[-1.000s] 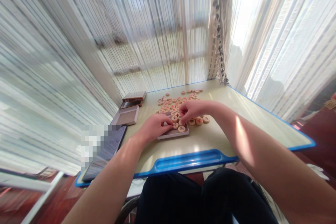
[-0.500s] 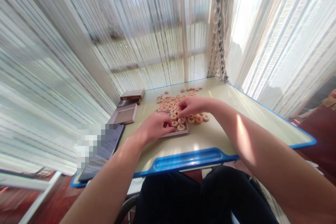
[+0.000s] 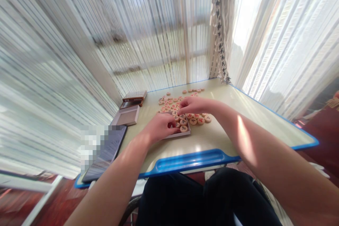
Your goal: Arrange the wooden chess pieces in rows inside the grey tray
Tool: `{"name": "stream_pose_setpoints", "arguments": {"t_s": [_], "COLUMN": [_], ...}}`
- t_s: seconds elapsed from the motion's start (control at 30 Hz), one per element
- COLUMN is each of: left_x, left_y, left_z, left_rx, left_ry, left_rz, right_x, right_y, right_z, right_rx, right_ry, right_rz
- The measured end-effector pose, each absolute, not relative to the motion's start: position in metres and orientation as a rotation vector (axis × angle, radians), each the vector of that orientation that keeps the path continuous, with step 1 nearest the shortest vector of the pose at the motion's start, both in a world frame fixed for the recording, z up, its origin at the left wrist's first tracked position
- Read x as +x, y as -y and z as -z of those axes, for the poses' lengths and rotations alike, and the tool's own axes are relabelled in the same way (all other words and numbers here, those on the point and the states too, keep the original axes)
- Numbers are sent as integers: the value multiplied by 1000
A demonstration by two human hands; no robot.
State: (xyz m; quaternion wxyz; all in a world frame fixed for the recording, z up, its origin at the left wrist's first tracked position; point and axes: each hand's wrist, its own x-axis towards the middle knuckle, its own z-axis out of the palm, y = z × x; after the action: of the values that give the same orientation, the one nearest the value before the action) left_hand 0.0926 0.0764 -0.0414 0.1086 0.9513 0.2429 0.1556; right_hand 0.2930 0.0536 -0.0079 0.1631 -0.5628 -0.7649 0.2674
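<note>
A shallow cardboard box [image 3: 182, 134] holds round wooden xiangqi pieces [image 3: 183, 129] with dark characters, standing in rows at its right side. My left hand [image 3: 160, 126] lies over the box's left part. Its thumb and forefinger are apart, and their tips touch or nearly touch the pieces inside. Over the box's far right corner, my right hand [image 3: 193, 105] has its fingers curled together in a pinch. Whether a piece sits between those fingertips is hidden. Just below them, a piece [image 3: 182, 116] shows in the box.
Loose xiangqi pieces [image 3: 200, 120] lie right of the box, and more [image 3: 169, 101] spread behind it. At left are an open box lid [image 3: 137, 113], stacked boxes [image 3: 135, 95] and a dark tablet [image 3: 112, 152]. The blue-edged table [image 3: 265, 123] stands against curtains [image 3: 159, 42].
My right hand has lifted slightly up and away, uncovering a piece in the box. My left hand has shifted a little rightward over the pieces.
</note>
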Motion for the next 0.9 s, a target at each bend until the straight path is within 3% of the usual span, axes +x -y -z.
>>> {"name": "stream_pose_setpoints", "arguments": {"t_s": [0.7,0.8,0.9], "left_x": [94,94,94], "left_y": [-76,-76,-77], "left_z": [44,46,47], "left_rx": [2802,2778,2733], "left_ry": [-745,-751,-764], "left_rz": [-486,-502,-533], "right_x": [294,300,318], "right_y": [-56,-62,-73], "right_z": [13,15,21], "right_rx": [-1563,-1646,-2039], "right_ry": [2090,2005,1767], "right_rz": [-724,-605,-276]}}
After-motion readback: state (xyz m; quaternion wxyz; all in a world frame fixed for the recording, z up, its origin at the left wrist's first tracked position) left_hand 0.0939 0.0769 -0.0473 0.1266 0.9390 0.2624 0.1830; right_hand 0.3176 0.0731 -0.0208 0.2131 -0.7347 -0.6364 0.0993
